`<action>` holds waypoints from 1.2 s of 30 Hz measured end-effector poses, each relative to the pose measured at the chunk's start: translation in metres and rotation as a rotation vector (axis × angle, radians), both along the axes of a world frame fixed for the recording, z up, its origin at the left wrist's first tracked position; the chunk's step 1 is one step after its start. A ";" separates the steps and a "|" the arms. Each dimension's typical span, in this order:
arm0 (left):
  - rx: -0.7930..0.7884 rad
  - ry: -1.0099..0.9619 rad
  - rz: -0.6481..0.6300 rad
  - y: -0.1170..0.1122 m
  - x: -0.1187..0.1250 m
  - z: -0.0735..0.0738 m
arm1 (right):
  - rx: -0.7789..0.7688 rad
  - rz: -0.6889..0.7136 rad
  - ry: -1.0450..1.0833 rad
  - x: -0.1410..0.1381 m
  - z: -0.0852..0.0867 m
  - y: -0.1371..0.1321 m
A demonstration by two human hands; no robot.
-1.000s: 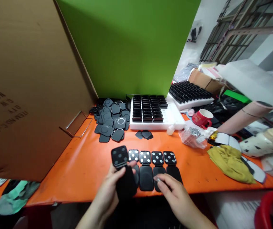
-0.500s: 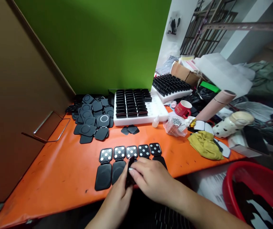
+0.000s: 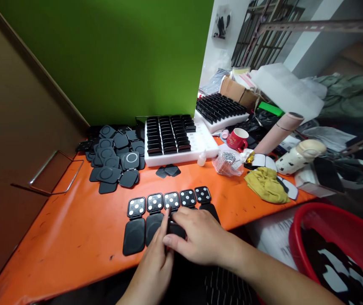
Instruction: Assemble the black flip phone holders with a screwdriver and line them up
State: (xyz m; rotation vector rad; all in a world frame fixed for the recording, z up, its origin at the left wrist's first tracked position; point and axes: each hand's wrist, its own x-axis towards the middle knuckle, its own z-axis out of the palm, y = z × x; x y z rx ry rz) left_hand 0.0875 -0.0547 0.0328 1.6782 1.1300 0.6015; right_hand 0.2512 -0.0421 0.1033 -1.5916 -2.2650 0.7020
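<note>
Near the table's front edge, my left hand (image 3: pixel 158 256) is closed on a black folding charger (image 3: pixel 169 224), one panel of which stands edge-on. My right hand (image 3: pixel 197 237) presses its curled fingers and thumb against the right side of the same charger; its palm and fingers hide part of it. Just behind my hands lies a row of several open folding chargers (image 3: pixel 133 235). Their upper squares (image 3: pixel 154 203) carry round silvery dots, and their lower panels are plain black. My hands cover some of the lower panels in the middle of the row.
A pile of black charger panels (image 3: pixel 108 159) lies back left, beside a bent wire stand (image 3: pixel 57 173). White foam trays (image 3: pixel 203 146) hold rows of black pieces. Small dark plates (image 3: pixel 169 170), a dropper bottle (image 3: pixel 201 159), a bagged part (image 3: pixel 227 164), a red mug (image 3: pixel 237 140), a yellow cloth (image 3: pixel 265 185) and a red basin (image 3: pixel 295 237) stand around.
The view has shifted slightly to the right. My right thumb has moved a little lower and left against the charger, and a dark panel now shows beneath my right fingers.
</note>
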 end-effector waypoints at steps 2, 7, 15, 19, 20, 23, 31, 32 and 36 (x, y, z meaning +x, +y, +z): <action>0.012 0.005 -0.009 0.000 0.001 0.000 | -0.001 -0.021 0.038 0.000 -0.001 0.000; -0.003 0.007 0.011 0.000 0.002 -0.001 | 0.020 -0.037 0.116 -0.008 -0.009 -0.005; 0.043 0.017 0.045 -0.003 0.006 0.001 | 0.055 -0.081 -0.038 -0.014 -0.006 -0.019; 0.028 -0.018 0.001 -0.003 0.007 0.001 | 0.096 -0.075 -0.098 -0.015 -0.006 -0.023; 0.014 -0.021 -0.014 -0.002 0.008 0.002 | 0.101 -0.075 -0.095 -0.014 -0.007 -0.024; -0.021 -0.020 -0.032 -0.003 0.008 0.003 | 0.109 -0.078 -0.043 -0.014 -0.013 -0.024; -0.245 -0.069 -0.036 -0.006 0.004 0.009 | -0.225 -0.157 0.543 -0.004 -0.030 -0.019; -0.262 -0.067 -0.036 -0.006 0.003 0.009 | -0.286 -0.177 0.617 -0.003 -0.032 -0.018; -0.114 0.043 -0.094 -0.006 0.002 0.007 | -0.175 -0.221 0.506 0.002 -0.031 -0.015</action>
